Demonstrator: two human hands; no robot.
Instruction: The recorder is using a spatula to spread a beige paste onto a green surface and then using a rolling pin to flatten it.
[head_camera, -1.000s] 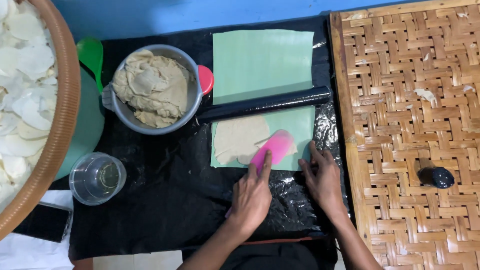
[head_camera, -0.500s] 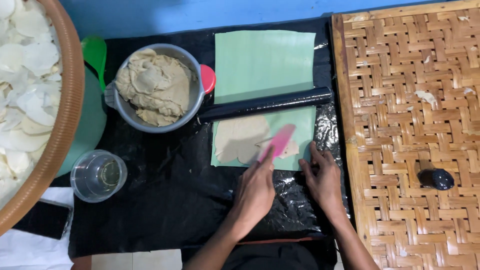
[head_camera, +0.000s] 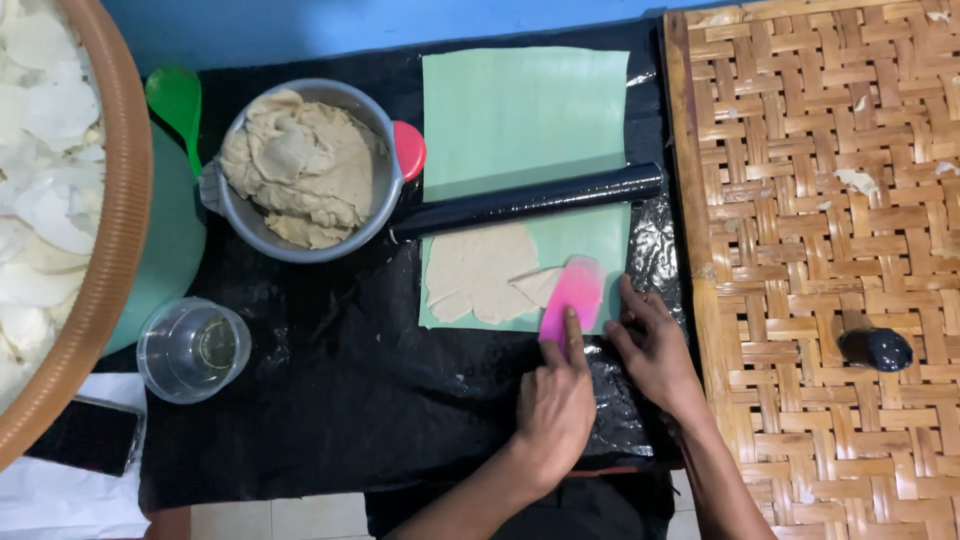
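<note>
Fingers of the left hand (head_camera: 553, 408) pinch a pink scraper (head_camera: 571, 296) on the green sheet (head_camera: 520, 110); the right hand (head_camera: 655, 350) presses that sheet's near corner, fingers seemingly spread. Dough (head_camera: 480, 272) covers only the sheet's near left; most stays bare. The scraper's long axis points away, slightly right.

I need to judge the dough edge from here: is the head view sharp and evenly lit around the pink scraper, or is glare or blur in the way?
Head view: even, soft light, no hard shadows; pink scraper and dough sheet are in focus, slight softness at the left hand; the crinkled black plastic beside the right hand throws bright glints.
</note>
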